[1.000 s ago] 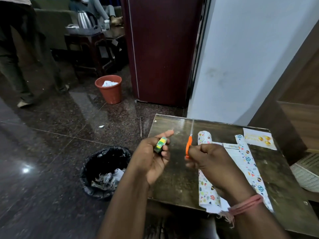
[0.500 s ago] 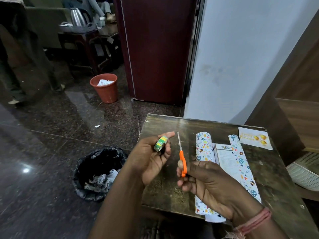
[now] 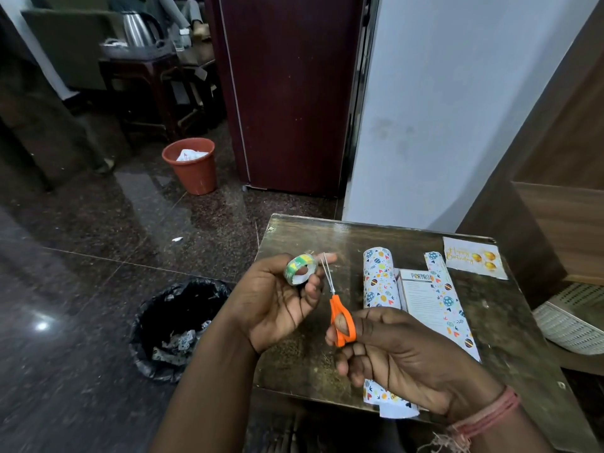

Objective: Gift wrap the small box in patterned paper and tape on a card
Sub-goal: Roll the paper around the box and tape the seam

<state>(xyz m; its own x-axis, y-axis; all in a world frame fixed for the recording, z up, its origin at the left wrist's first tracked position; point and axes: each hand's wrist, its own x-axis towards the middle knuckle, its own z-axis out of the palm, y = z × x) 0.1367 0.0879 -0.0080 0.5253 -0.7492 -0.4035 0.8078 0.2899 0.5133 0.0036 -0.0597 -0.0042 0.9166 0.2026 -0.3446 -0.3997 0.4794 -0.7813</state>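
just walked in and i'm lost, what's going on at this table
A person is mid gift-wrap. The left hand holds a small green-and-yellow roll of clear tape, and the right hand grips orange-handled scissors, blades up by the tape. On the dark wooden table the white printed box lies on patterned wrapping paper, not yet closed. The white birthday card lies at the far corner.

2 hands: left hand [image 3: 271,299], right hand [image 3: 402,351]. 1 tape roll [image 3: 300,269] pinched in left fingers. 1 pair of orange scissors [image 3: 340,317], thumb through a loop, right fingers around it. Beyond the right fingers: 1 patterned paper sheet [image 3: 380,279] with both edges curled, 1 box [image 3: 420,291] on it, 1 birthday card [image 3: 474,258]. 1 table [image 3: 307,361]. 2 bins: black bin [image 3: 173,328], orange bucket [image 3: 192,165]. 1 kettle [image 3: 137,29].
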